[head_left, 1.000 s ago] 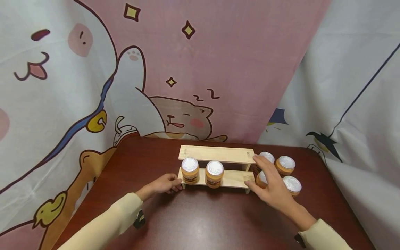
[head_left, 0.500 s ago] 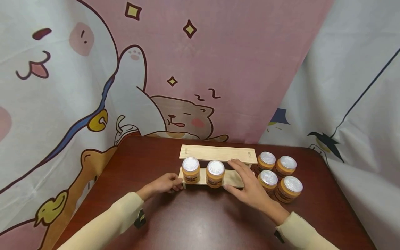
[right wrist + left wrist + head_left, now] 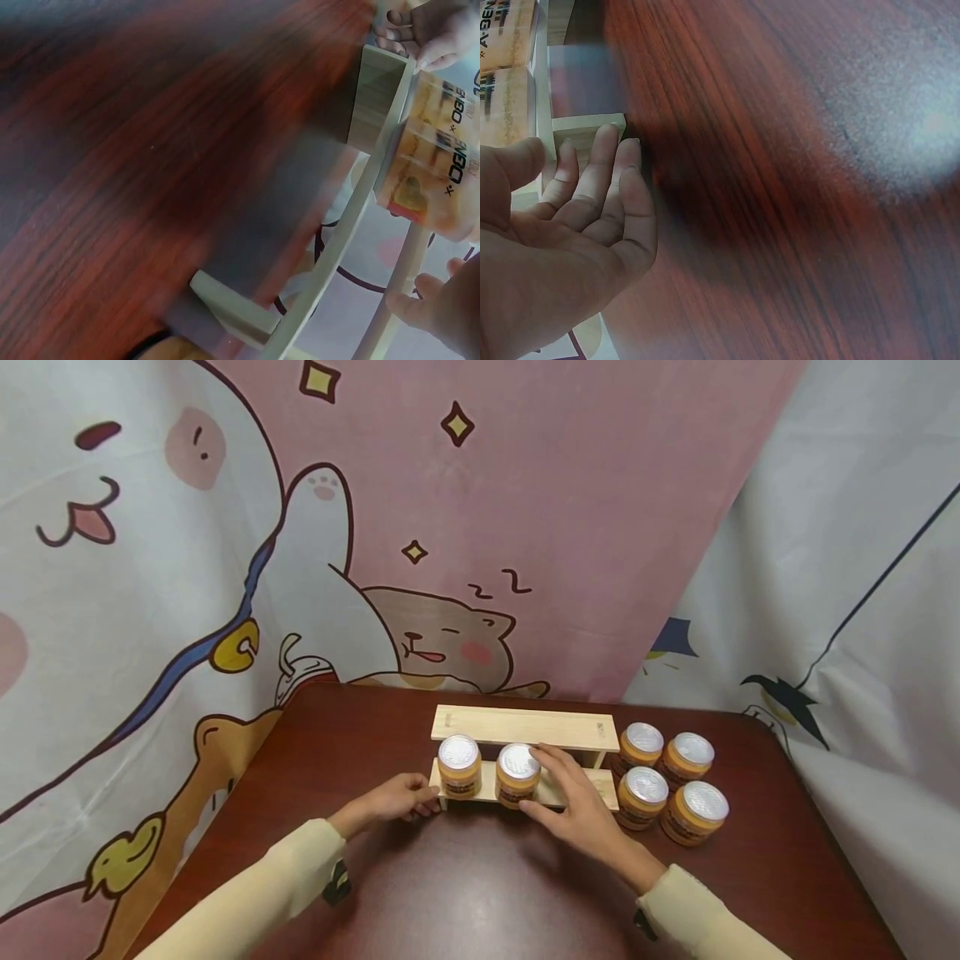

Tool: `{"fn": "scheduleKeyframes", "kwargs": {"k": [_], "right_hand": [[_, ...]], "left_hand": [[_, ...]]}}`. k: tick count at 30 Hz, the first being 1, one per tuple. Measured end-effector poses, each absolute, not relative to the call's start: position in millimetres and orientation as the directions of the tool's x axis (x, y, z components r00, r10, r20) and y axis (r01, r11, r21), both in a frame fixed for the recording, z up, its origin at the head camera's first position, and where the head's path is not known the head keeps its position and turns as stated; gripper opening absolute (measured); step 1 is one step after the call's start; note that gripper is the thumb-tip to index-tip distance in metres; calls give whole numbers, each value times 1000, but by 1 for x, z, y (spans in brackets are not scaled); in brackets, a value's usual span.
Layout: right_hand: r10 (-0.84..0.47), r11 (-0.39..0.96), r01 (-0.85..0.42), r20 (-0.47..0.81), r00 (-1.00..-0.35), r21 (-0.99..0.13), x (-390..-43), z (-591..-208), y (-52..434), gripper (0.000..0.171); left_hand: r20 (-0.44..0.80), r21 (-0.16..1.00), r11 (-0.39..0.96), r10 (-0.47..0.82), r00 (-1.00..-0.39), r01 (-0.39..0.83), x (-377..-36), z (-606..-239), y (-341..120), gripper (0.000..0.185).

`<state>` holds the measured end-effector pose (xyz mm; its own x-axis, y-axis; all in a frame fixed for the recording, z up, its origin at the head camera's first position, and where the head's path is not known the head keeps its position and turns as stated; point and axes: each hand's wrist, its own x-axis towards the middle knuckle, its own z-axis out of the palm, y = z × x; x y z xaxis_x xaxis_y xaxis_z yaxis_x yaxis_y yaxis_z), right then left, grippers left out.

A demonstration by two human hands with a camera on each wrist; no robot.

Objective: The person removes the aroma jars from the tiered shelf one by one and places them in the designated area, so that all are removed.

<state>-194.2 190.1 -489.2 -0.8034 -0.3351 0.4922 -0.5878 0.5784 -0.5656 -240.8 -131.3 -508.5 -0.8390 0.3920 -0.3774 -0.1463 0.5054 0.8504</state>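
A two-tier wooden rack point(image 3: 525, 727) stands mid-table. On its lower shelf are two orange jars with silver lids, the left jar point(image 3: 459, 766) and the right jar point(image 3: 517, 772). My right hand point(image 3: 570, 802) reaches round the right jar, with its forefinger at the lid's right edge and its thumb low in front; the fingers stay fairly straight. In the right wrist view the jars point(image 3: 431, 161) show, with my right hand point(image 3: 442, 307) close beside them. My left hand point(image 3: 397, 799) rests at the rack's left end. Its fingers point(image 3: 592, 172) touch the rack's wooden foot point(image 3: 585, 126).
Several more orange jars point(image 3: 667, 777) stand in a cluster on the dark wooden table point(image 3: 480, 893), just right of the rack. A cartoon-print cloth point(image 3: 225, 568) hangs behind the table and to both sides.
My right hand has moved left from the jar cluster, along the rack's lower shelf, to the right jar on the shelf. The left hand has stayed at the rack's left end.
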Motion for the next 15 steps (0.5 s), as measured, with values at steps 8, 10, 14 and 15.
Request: {"fn": "scheduleKeyframes", "kwargs": {"k": [8, 10, 14, 15], "right_hand": [[-310, 573, -581, 503, -807, -578, -198, -493, 181, 72], [-307, 571, -580, 504, -807, -581, -198, -494, 179, 70], [-296, 569, -569, 498, -815, -594, -199, -497, 176, 69], [-291, 567, -565, 496, -818, -599, -198, -498, 176, 69]], "left_hand": [[-373, 851, 507, 398, -838, -137, -240, -506, -131, 32], [-373, 849, 510, 397, -839, -136, -240, -506, -131, 32], [-378, 845, 516, 389, -840, -141, -242, -507, -131, 32], [-381, 844, 517, 388, -840, -144, -242, -508, -132, 32]]}}
